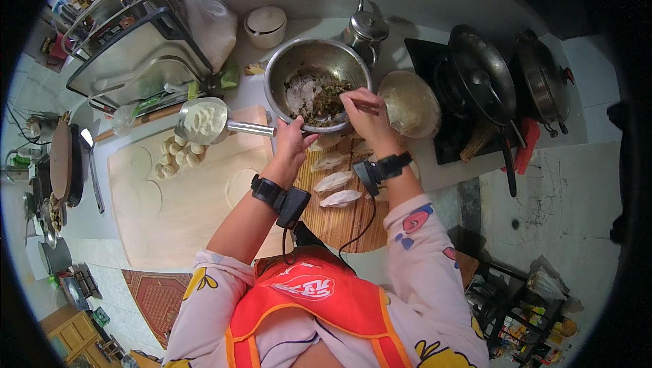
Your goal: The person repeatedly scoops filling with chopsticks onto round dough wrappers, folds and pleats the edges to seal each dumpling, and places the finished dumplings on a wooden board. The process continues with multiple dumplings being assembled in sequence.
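A metal mixing bowl (272, 72) with dark, chopped filling (319, 96) stands in the middle of the counter. My left hand (293, 138) grips its near rim, thumb and fingers closed at the edge. Over the bowl's right side, my right hand (367, 115) is closed around thin reddish-brown sticks that look like chopsticks; their lower ends are hard to make out in the filling. Just below the bowl, several pale, floured dumplings (333, 181) lie on a striped wooden board (319, 222), partly hidden by my right wrist.
Left of the bowl, a pale dough board (183, 232) bears dough balls (182, 154); a saucepan of flour (204, 120) stands at its far edge. A shallow round dish (411, 106) is right of the bowl, a kettle (367, 28) behind. A wok (482, 76) occupies the stove.
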Available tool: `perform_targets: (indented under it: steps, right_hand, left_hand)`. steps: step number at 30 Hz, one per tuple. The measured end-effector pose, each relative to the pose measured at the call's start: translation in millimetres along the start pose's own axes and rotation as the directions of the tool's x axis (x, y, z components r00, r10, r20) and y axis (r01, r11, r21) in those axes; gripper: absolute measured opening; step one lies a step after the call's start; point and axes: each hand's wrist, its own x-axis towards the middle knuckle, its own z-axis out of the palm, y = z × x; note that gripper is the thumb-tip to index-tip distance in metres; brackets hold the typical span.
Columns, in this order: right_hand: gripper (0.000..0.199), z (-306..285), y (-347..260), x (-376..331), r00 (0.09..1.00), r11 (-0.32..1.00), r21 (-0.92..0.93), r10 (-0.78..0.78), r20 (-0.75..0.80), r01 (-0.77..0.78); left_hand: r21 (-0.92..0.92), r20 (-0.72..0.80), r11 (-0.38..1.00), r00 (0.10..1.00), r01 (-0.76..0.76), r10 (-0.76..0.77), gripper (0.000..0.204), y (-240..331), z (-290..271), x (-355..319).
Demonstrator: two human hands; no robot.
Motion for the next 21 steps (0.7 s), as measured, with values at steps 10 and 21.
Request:
perform_targets:
  steps: [10,21]
  right_hand:
    - [0.021,-42.9,-8.8,-1.5,0.981,0.979,-0.195,-0.017,0.192,0.055]
    - [0.022,-38.3,8.9,-26.0,0.969,0.986,0.018,0.161,0.188,-0.167]
  left_hand:
    - [0.027,0.059,0.997,0.995,-0.079,0.077,0.042,-0.7,-5.1,-17.4]
    - [0.054,0.138,0.991,0.984,-0.124,0.115,0.047,-11.3,-16.1,-15.9]
